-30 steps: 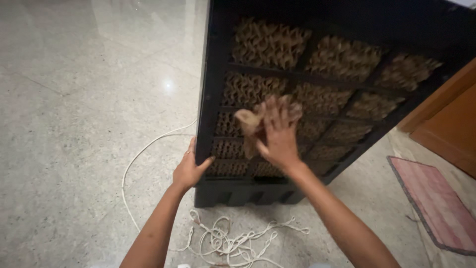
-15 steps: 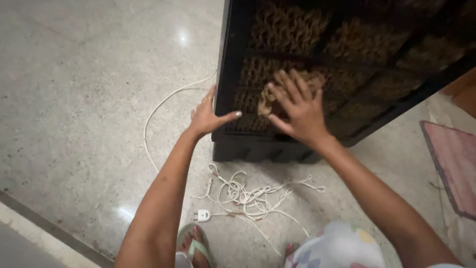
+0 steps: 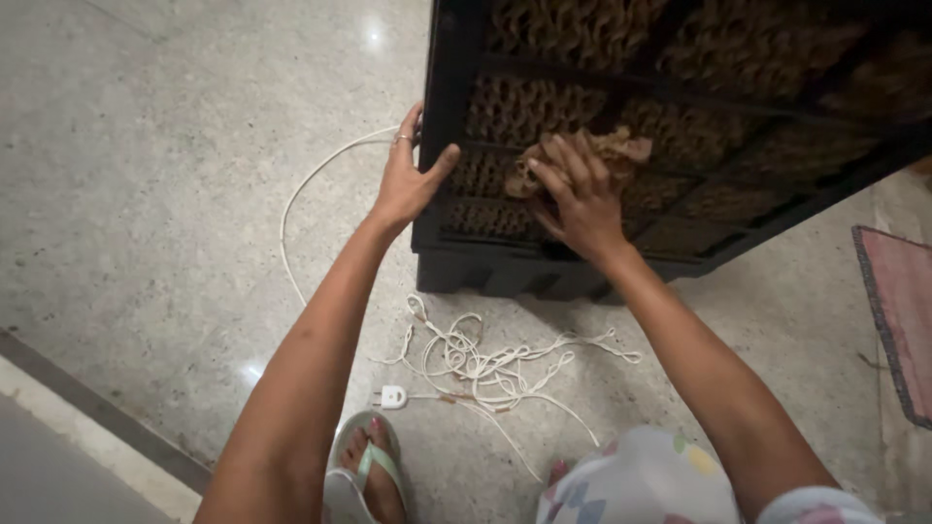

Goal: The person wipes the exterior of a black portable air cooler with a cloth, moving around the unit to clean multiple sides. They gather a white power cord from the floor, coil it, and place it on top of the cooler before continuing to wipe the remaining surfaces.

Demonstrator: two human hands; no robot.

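Observation:
A tall black air cooler [image 3: 442, 87] stands on the floor, its grille showing brown honeycomb pads. My left hand [image 3: 406, 180] grips the cooler's left corner edge, thumb on the grille. My right hand [image 3: 579, 199] presses a crumpled tan cloth [image 3: 621, 147] flat against the grille's lower middle, fingers spread over it.
A tangled white power cord [image 3: 476, 364] with its plug [image 3: 392, 396] lies on the speckled stone floor in front of the cooler. My sandalled foot [image 3: 364, 471] is just below it. A pink mat [image 3: 903, 311] lies at the right edge.
The view has dropped and shifted. My right hand with the cloth has slid lower on the grille. My left hand has moved up the cooler's corner edge.

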